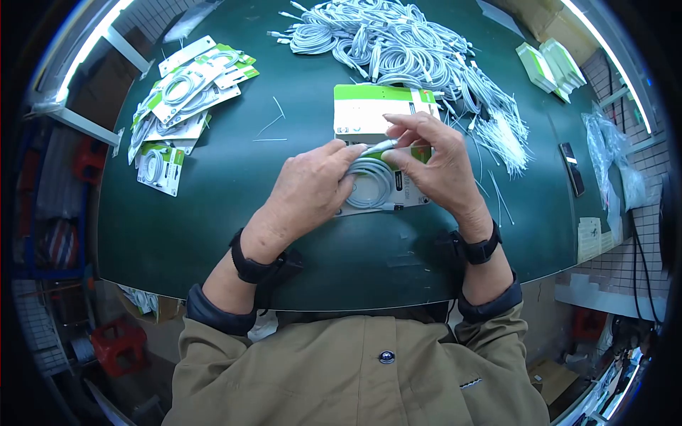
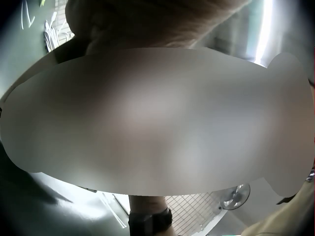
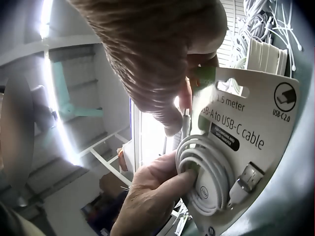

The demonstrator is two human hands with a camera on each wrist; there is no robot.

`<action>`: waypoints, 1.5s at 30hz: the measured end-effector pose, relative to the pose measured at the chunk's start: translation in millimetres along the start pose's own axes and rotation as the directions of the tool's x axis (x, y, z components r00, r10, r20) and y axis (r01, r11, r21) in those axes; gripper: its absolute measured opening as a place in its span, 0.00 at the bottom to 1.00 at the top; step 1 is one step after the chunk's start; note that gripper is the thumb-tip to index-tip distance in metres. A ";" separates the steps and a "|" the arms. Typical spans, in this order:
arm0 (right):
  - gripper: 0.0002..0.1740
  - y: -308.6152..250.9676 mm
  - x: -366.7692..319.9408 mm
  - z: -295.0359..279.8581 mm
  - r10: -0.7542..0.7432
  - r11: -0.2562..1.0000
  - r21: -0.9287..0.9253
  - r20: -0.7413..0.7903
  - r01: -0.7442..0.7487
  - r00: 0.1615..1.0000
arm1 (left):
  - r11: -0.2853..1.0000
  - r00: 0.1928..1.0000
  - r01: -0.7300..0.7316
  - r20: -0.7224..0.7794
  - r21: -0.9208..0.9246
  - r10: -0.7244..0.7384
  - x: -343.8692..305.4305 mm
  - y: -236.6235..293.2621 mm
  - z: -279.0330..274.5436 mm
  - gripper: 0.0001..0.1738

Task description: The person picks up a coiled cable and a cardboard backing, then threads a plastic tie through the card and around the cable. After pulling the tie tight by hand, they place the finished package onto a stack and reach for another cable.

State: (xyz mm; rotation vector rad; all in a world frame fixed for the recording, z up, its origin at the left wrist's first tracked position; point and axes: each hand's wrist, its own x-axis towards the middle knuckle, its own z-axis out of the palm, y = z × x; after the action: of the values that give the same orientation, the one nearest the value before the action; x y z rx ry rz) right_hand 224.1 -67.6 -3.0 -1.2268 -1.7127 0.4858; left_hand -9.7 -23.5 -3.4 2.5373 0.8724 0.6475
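Two hands with a coiled cable (image 1: 370, 183) on a card (image 1: 410, 194), over a green table (image 1: 341, 263).
The left hand (image 1: 309, 183) grips coil and card; the right hand (image 1: 442, 160) pinches the cable's end. Beyond: stacked cards (image 1: 366, 112), heaped cables (image 1: 398, 42), side light tubes (image 1: 612, 46).

Coiled pale cable (image 3: 209, 172) with USB plug (image 3: 247, 183), against a printed white-and-green card (image 3: 261, 113).
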 end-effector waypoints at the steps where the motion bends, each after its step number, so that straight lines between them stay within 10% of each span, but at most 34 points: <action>1: 0.23 -2.8 0.1 0.2 -0.033 0.999 -0.023 0.010 0.033 0.999 | 1.000 1.000 -0.013 -0.017 0.009 0.013 0.1 1.3 1.3 0.24; 18: 0.10 -0.4 -2.0 3.7 -0.156 0.983 -0.090 0.028 0.158 0.987 | 0.973 0.910 -0.225 -0.369 -0.051 0.191 -2.3 -14.4 12.3 0.13; 45: 0.10 -1.0 -5.0 -5.1 -0.087 0.990 -0.097 0.135 0.101 0.987 | 0.962 0.904 -0.274 -0.345 -0.013 0.253 -4.0 -15.0 14.5 0.15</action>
State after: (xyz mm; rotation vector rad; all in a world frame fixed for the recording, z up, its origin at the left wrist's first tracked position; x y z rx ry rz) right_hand 228.3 -73.5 -2.0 -1.2034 -1.9182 0.4326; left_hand -11.9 -18.0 -23.8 2.5498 0.6009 1.2095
